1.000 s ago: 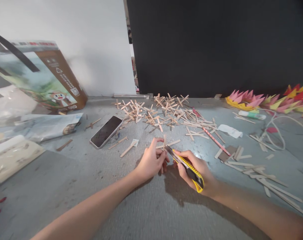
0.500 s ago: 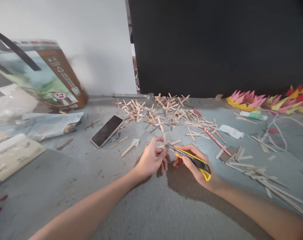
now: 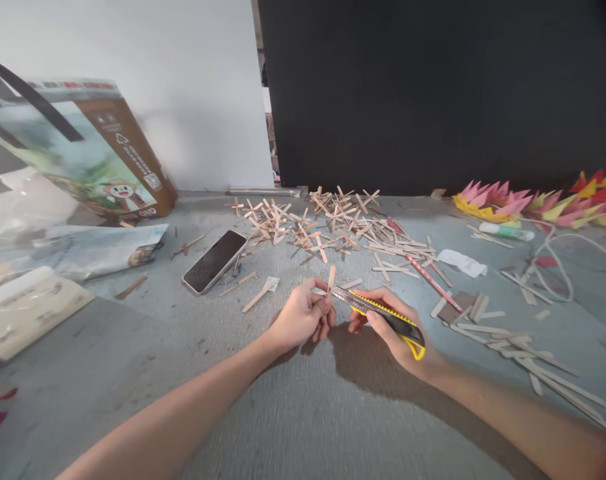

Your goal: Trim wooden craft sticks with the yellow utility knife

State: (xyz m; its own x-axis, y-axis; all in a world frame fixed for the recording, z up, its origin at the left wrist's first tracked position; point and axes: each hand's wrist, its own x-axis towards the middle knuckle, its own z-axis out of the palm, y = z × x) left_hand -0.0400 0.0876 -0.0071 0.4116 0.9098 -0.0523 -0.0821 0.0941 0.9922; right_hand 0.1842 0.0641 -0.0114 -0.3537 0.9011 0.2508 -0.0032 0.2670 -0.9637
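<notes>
Between the thumb and fingers of my left hand is a small wooden stick piece, one end standing up above the fingertips. It looks like crossed sticks, though my fingers hide most of it. My right hand is wrapped round a yellow and black utility knife. The knife's blade is out and points left, its tip at the wooden piece by my left fingertips. Beyond my hands lies a heap of crossed wooden sticks.
A phone lies left of the heap. Loose sticks, a red patterned pencil and a white cable are on the right. Folded paper pieces stand far right. A printed bag and plastic packaging occupy the left.
My left hand has shifted and turned slightly, and the upright stick leans a little more to the right. The knife has moved slightly right; both holds are unchanged.
</notes>
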